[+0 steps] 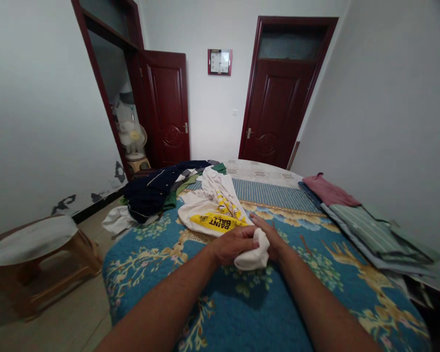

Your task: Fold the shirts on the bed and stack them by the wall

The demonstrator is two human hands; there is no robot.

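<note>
A white T-shirt [220, 195] with a yellow print reading "PAINT BALL" lies crumpled on the blue floral cover [154, 274]. One end of it is bunched up near the table's middle. My left hand [236, 243] is closed round that bunched white end, with thumb and fingers pinching the cloth. On the other side of the bunch, my right hand [271, 237] lies against the shirt, its fingers reaching forward along the fabric. The bunched cloth partly hides the right hand's fingers and palm.
Dark navy clothes [146, 193] lie in a loose pile at the left, with a white cloth [119, 220] beside them. Folded garments [374, 225] are stacked at the right edge. A stool [40, 249] stands left of the table.
</note>
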